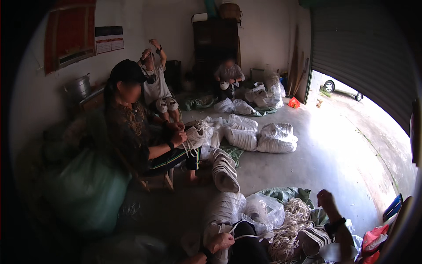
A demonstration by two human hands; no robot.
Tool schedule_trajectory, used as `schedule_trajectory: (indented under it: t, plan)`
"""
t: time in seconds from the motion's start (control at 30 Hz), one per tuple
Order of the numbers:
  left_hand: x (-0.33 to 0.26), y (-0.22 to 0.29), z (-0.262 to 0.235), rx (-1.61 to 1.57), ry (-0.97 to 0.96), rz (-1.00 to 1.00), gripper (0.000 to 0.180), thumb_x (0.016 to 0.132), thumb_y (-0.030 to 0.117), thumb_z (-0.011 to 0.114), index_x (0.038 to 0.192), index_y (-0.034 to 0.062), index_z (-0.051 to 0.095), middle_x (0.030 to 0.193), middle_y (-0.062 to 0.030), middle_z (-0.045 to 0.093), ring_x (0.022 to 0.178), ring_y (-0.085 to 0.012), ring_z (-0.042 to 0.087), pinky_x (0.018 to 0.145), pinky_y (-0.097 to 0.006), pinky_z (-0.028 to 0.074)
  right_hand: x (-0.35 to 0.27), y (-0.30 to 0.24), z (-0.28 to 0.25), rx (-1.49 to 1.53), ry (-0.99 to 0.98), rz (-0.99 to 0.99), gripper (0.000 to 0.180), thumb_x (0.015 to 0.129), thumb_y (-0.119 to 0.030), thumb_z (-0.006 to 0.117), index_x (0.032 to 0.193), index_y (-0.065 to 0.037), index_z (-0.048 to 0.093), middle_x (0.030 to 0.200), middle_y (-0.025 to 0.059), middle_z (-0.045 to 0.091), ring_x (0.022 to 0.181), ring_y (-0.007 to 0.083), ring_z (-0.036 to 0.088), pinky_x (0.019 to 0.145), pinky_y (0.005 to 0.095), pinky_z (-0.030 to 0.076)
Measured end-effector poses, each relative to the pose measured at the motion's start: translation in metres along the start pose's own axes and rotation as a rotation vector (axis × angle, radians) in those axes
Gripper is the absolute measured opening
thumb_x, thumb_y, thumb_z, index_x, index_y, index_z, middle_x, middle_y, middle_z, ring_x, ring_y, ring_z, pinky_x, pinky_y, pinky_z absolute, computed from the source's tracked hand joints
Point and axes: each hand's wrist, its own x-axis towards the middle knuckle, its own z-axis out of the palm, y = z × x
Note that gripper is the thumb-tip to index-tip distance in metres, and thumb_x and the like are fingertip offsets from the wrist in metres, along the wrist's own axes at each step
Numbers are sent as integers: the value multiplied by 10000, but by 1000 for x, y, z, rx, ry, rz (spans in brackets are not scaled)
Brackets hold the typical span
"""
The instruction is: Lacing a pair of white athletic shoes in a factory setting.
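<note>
At the lower middle, a white shoe [216, 229] rests against my dark-clothed leg. My left hand [221, 242] is closed over it, its fingers pinching a white shoelace [252, 236]. The lace loops up over my knee and trails right. My right hand [326, 200] is raised well off to the right, fingers curled closed; whatever it may hold is too dark to make out. Between and below the hands lies a large heap of loose white laces [288, 231]. Beside that heap sits a stack of pale shoes [313, 240].
Plastic-wrapped shoes [263, 210] lie beyond my knees on green sheeting [285, 193]. A shoe row [224, 169] and bagged bundles [277, 138] stretch farther out. A co-worker [132, 114] sits left by a green sack [88, 193]; two others work behind. A roller door [365, 48] stands partly raised.
</note>
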Motion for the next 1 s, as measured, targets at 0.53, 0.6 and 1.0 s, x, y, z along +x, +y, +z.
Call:
schedule_trajectory:
  t: [0.53,0.6,1.0]
  plan:
    - [6,-26,1,149,172,349,231,816,266,577,873,49,626,689,-61,615,624,-178,588,578,-312,469,-123,-54,272,-443,-764,-635,141,774,-243,611,875,-145,620,872,27,590,848,243,550,703,371,412]
    - [3,-26,2,172,193,383,235,820,268,572,879,45,620,685,-67,613,624,-188,591,573,-317,470,-123,-47,275,-606,-768,-597,111,766,-241,596,848,-172,622,852,13,591,827,220,545,703,347,387]
    - [5,-27,-8,234,389,491,277,818,315,605,937,65,615,802,-113,627,732,-278,611,663,-363,484,-111,-58,295,-164,-786,-748,28,739,-82,567,742,-57,579,718,96,581,712,259,614,601,372,475]
